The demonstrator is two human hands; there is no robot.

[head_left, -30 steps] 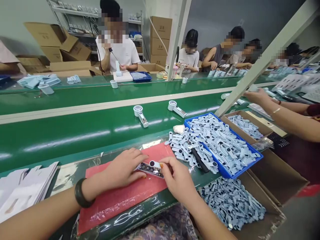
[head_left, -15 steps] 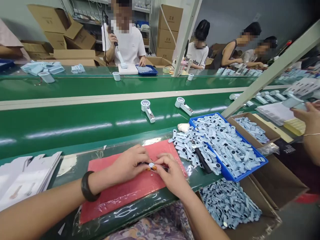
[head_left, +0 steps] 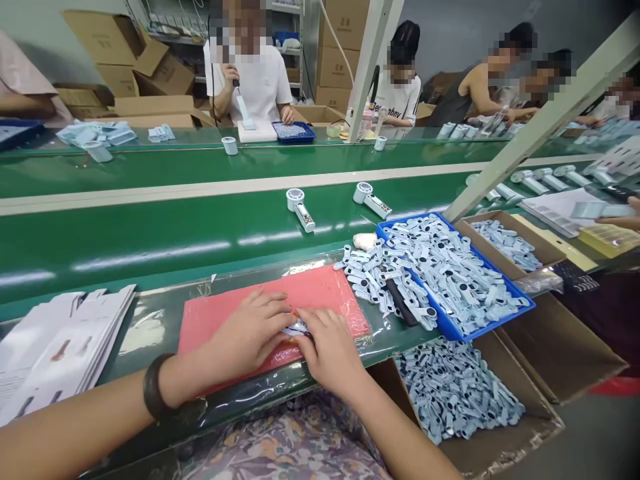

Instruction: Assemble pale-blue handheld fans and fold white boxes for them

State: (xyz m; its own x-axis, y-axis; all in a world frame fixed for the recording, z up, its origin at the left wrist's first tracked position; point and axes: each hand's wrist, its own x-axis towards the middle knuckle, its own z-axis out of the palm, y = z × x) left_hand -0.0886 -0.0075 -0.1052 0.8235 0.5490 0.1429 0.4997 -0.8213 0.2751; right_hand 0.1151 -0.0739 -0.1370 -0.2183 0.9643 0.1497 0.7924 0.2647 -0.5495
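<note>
Over red mat (head_left: 320,287), left hand (head_left: 250,328) and right hand (head_left: 331,348) both grip pale part (head_left: 299,327), mostly hidden.

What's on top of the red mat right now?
Over the red mat, the left hand and right hand grip a pale device, part of which shows between them. The hands cover its remainder and the mat beneath; whether device and mat touch cannot be seen.

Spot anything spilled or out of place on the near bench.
Loose blue pieces lie heaped outside the blue tray, with a black handle among them; this looks like overflow, though it may be deliberate.
</note>
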